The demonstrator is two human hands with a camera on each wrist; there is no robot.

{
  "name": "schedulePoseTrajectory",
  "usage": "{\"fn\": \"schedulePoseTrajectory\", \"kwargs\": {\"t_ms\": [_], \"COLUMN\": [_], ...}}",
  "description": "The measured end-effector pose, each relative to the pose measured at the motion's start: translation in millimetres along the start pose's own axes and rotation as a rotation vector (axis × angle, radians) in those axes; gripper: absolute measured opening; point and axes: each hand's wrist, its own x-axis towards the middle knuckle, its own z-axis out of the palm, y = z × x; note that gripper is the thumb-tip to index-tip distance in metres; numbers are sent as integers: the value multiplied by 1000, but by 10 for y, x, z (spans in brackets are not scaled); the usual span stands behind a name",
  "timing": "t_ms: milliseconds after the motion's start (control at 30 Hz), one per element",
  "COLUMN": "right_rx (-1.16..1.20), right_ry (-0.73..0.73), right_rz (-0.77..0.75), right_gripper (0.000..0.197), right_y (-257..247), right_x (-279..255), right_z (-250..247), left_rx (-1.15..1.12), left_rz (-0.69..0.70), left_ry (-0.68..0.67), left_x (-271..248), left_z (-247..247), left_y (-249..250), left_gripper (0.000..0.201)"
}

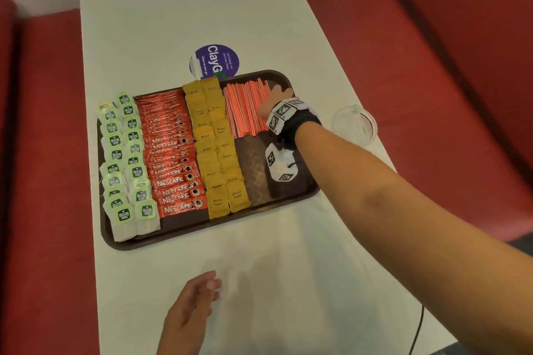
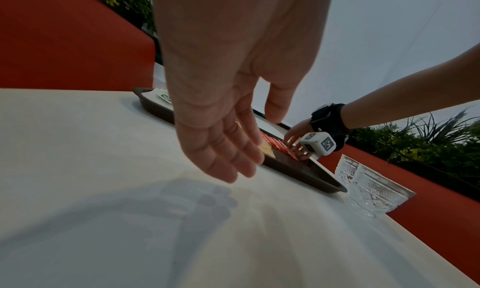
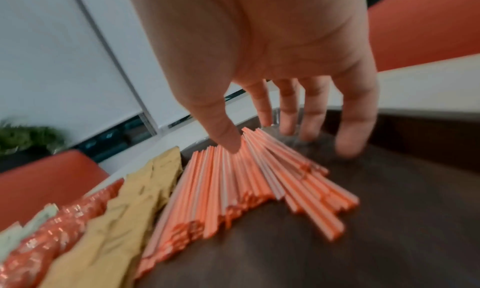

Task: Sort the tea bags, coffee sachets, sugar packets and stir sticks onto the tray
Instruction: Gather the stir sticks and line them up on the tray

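A brown tray [image 1: 277, 199] on the white table carries four groups: green-tagged tea bags [image 1: 127, 164] at the left, red Nescafe sachets [image 1: 170, 153], yellow brown-sugar packets [image 1: 216, 147], and orange-and-white stir sticks [image 1: 245, 108] at the far right. My right hand [image 1: 277, 96] is over the far ends of the stir sticks [image 3: 246, 181], fingers spread and straight; its thumb [image 3: 226, 136] touches the sticks and it grips nothing. My left hand [image 1: 193, 305] hovers over the table near me, fingers relaxed [image 2: 226, 148], holding nothing.
An empty cut-glass bowl [image 1: 354, 124] stands on the table right of the tray, close to my right forearm. A purple round sticker [image 1: 216, 60] lies behind the tray. Red bench seats [image 1: 447, 66] flank the table. A black cable [image 1: 418, 326] hangs at the near right edge.
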Motion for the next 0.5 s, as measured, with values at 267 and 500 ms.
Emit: {"fn": "schedulePoseTrajectory", "kwargs": {"t_ms": [267,500], "right_rx": [-110,-55], "right_ry": [24,4], "right_rz": [-12,-43], "right_gripper": [76,48], "right_y": [258,233], "right_x": [-111,-98], "right_z": [242,210], "left_rx": [66,103], "left_rz": [22,12], "left_ry": [-27,-21], "left_x": [-22,-47], "left_z": [35,20], "left_y": [-37,-66], "left_gripper": [18,17]}}
